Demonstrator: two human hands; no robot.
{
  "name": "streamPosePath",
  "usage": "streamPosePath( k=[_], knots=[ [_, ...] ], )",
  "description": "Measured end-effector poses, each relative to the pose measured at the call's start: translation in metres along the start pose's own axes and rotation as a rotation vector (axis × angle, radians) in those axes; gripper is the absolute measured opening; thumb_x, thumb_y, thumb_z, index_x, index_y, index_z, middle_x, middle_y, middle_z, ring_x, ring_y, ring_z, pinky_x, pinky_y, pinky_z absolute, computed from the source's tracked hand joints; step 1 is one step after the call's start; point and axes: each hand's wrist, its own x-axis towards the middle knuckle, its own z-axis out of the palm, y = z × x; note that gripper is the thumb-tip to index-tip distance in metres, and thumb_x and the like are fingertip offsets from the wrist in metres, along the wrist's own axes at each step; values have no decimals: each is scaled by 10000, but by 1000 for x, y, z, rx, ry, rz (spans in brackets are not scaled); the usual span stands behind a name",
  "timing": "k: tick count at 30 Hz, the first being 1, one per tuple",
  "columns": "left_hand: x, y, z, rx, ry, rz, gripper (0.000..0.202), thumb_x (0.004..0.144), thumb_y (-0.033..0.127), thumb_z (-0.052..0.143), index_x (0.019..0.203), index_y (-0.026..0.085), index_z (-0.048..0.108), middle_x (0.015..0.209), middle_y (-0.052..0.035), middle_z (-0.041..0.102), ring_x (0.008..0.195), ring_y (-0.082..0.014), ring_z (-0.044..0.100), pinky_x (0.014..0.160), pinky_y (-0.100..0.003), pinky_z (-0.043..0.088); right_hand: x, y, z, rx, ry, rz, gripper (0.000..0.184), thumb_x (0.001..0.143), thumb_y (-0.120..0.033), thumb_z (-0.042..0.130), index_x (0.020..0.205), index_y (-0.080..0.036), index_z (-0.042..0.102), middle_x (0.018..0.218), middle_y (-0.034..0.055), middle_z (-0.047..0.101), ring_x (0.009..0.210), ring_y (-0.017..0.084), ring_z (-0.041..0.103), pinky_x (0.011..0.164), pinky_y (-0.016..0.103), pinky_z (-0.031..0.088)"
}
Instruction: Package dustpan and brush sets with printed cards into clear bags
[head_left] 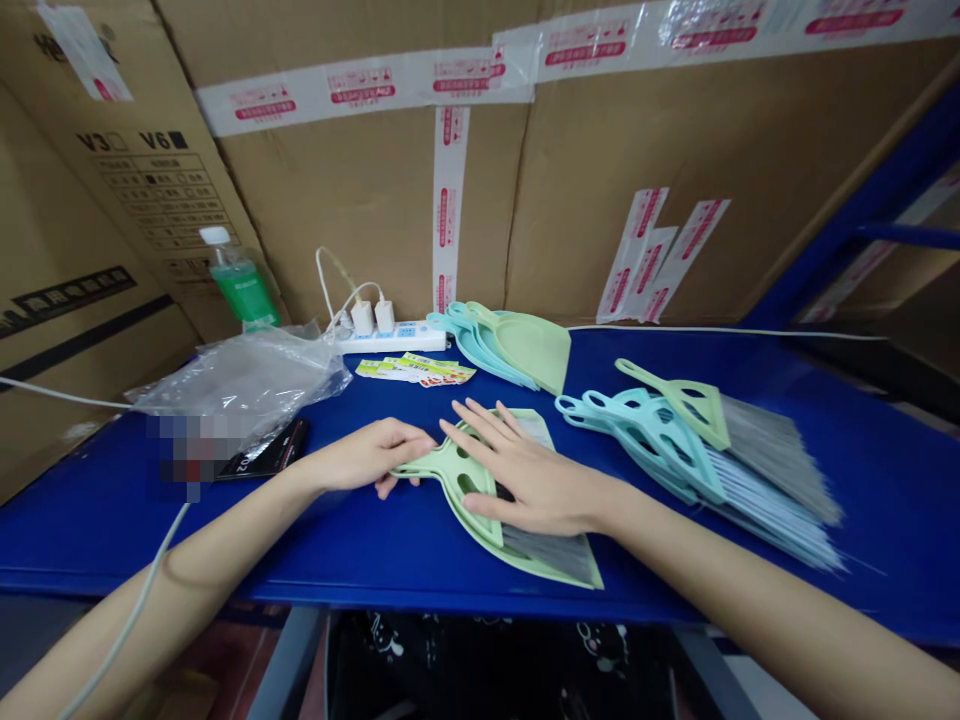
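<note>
A light green dustpan (559, 575) lies on the blue table (885, 470) with a small green brush (469, 478) set inside it, grey bristles toward me. My left hand (371, 455) is curled around the handle end of this set, fingers closed on it. My right hand (525, 470) lies flat on top of the brush, fingers stretched out and spread, pressing it into the pan.
A pile of blue and green brushes (697, 445) lies to the right. Stacked dustpans (517, 345) sit behind, beside paper labels (416, 370) and a power strip (390, 335). Clear plastic bags (240, 385), a green bottle (240, 280) and cardboard boxes (360, 190) stand at left and back.
</note>
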Motion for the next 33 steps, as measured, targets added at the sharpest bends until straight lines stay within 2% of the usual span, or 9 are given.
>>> streamPosePath(
  k=[5, 10, 17, 24, 33],
  knots=[
    [0, 2, 4, 32, 37, 40, 458, 827, 605, 444, 693, 170, 492, 523, 69, 441, 387, -53, 379, 378, -175, 280, 2, 1, 6, -21, 58, -10, 733, 917, -542, 357, 1481, -112, 171, 1542, 176, 57, 1410, 280, -32, 1120, 573, 23],
    [-1, 2, 5, 111, 69, 81, 446, 857, 566, 410, 655, 173, 464, 513, 75, 389, 391, -47, 350, 399, -175, 295, 1, 1, 7, 1, 58, -19, 736, 920, -537, 349, 1480, -96, 167, 1541, 178, 39, 1408, 276, -30, 1127, 555, 64],
    [-1, 2, 4, 124, 47, 94, 410, 879, 505, 402, 646, 173, 462, 511, 71, 391, 392, -45, 342, 406, -171, 290, 0, 2, 8, 21, 92, -22, 716, 911, -514, 387, 1478, -118, 200, 1539, 175, 65, 1410, 290, 6, 1122, 562, 117],
    [0, 3, 3, 78, 26, 85, 376, 875, 459, 430, 641, 169, 481, 503, 73, 400, 378, -41, 341, 395, -172, 269, 0, 1, 9, 17, 78, 1, 719, 912, -502, 390, 1483, -121, 175, 1548, 172, 49, 1408, 289, -27, 1125, 557, 109],
    [-1, 3, 4, 94, 20, 65, 352, 867, 450, 441, 862, 142, 611, 541, 72, 432, 385, -43, 350, 380, -169, 282, 0, -1, 10, 11, 68, 7, 729, 909, -506, 396, 1481, -109, 181, 1549, 170, 52, 1407, 292, -42, 1127, 552, 116]
  ],
)
